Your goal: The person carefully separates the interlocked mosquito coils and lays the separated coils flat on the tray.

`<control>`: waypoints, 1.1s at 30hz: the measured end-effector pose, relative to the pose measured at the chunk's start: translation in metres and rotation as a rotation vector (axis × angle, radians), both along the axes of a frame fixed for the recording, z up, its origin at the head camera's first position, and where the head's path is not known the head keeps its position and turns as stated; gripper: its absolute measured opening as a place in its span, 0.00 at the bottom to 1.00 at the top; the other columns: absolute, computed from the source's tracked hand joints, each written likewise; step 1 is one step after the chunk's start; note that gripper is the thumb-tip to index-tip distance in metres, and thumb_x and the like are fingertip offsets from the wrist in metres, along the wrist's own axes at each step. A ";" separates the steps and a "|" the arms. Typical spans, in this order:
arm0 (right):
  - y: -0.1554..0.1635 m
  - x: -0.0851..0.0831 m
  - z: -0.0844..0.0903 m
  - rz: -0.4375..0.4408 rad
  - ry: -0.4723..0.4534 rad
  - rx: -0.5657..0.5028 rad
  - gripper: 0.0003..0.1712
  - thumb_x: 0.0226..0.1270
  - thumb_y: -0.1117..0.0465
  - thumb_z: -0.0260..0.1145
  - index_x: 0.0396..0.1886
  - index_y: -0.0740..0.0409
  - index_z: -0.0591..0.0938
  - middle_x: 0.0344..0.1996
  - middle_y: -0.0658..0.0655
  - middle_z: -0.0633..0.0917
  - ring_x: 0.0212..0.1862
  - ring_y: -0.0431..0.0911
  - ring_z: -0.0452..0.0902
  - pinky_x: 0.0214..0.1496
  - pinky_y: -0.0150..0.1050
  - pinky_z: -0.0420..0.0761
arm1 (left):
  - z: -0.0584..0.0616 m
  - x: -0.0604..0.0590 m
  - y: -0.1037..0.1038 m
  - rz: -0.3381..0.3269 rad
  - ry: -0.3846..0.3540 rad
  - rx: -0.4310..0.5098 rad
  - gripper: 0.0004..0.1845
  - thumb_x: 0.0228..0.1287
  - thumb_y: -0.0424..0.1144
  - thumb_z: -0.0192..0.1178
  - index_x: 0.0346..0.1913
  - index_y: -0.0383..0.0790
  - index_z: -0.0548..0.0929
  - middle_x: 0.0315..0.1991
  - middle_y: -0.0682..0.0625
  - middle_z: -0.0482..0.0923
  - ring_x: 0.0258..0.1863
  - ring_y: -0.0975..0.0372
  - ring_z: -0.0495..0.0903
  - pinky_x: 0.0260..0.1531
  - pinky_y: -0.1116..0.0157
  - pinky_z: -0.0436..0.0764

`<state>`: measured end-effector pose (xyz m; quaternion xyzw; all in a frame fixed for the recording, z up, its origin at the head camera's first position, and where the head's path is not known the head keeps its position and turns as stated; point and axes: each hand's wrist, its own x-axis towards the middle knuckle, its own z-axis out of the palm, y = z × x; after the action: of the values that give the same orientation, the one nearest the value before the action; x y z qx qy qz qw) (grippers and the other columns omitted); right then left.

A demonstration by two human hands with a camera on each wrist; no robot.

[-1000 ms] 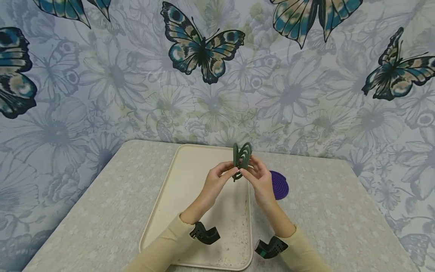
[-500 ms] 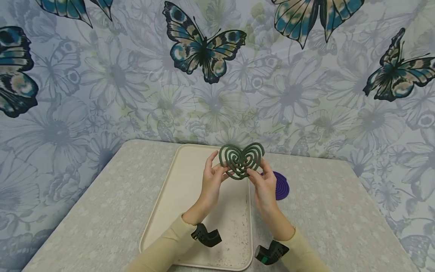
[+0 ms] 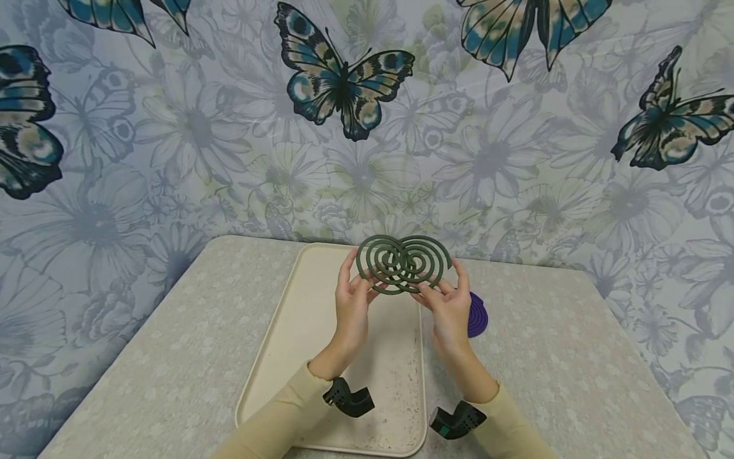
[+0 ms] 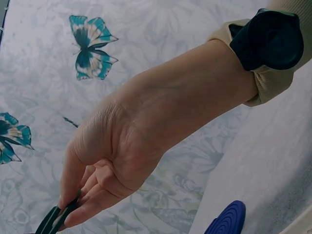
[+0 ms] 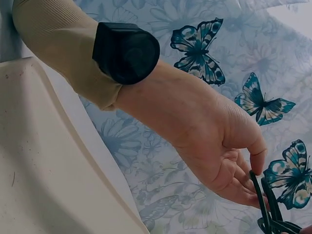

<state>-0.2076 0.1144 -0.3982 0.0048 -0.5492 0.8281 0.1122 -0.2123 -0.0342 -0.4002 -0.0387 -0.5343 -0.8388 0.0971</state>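
In the head view, two dark green mosquito coils overlap at their middles, raised above the tray. My left hand [image 3: 352, 315] pinches the left coil [image 3: 381, 237] at its outer side. The right coil [image 3: 427, 238] is pinched between the thumb and fingers of my right hand [image 3: 450, 315]. Edge-on in the left wrist view, green coil rings [image 4: 48, 220] sit at the thumb and fingertips. Similar rings [image 5: 260, 199] show at the right hand's fingertips in the right wrist view. Whether the two spirals still touch at the centre is hard to tell.
A cream rectangular tray [image 3: 321, 331] with dark specks at its lower right lies under the hands on the pale table [image 3: 545, 357]. A purple spiral coil [image 3: 478, 317] lies right of the tray, partly behind the right hand. A butterfly-print cloth [image 3: 344, 191] hangs behind.
The green coils have turned from edge-on to facing me. Their spirals have slid outward from a heart-like overlap to a smaller one, as my hands moved apart.
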 end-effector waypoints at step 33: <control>0.027 -0.016 0.014 0.133 -0.139 -0.063 0.44 0.66 0.79 0.53 0.76 0.49 0.49 0.31 0.49 0.87 0.30 0.40 0.85 0.37 0.31 0.86 | 0.007 -0.021 -0.023 -0.003 -0.108 -0.101 0.38 0.61 0.27 0.61 0.73 0.47 0.59 0.33 0.57 0.86 0.32 0.70 0.85 0.39 0.73 0.84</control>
<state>-0.2233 0.1410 -0.3839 -0.0195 -0.5276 0.8490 0.0187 -0.2329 -0.0571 -0.3932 0.0009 -0.5805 -0.8117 0.0649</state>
